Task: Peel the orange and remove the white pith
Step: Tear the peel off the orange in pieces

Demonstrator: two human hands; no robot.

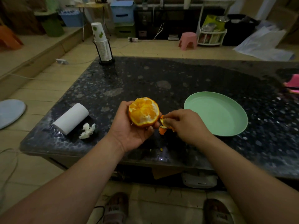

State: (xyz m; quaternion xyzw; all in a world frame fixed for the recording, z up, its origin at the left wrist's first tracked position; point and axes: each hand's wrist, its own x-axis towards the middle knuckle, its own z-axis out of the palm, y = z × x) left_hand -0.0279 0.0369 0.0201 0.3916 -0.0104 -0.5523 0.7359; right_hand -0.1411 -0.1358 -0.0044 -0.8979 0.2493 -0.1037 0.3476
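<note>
My left hand (129, 126) cups a partly peeled orange (143, 112) above the dark speckled table (161, 75). The top half of the orange shows bare segments with white pith, while orange skin still wraps its lower half. Just to its right, my right hand (186, 125) pinches a strip of peel (162, 127) that hangs beside the fruit. A pale green plate (216, 113) with nothing in it lies to the right of my right hand.
A white paper roll (71, 118) and a crumpled tissue (87, 130) lie at the table's left. A stack of paper cups in a black holder (102, 44) stands at the far left corner. Something pink (292, 83) sits at the right edge.
</note>
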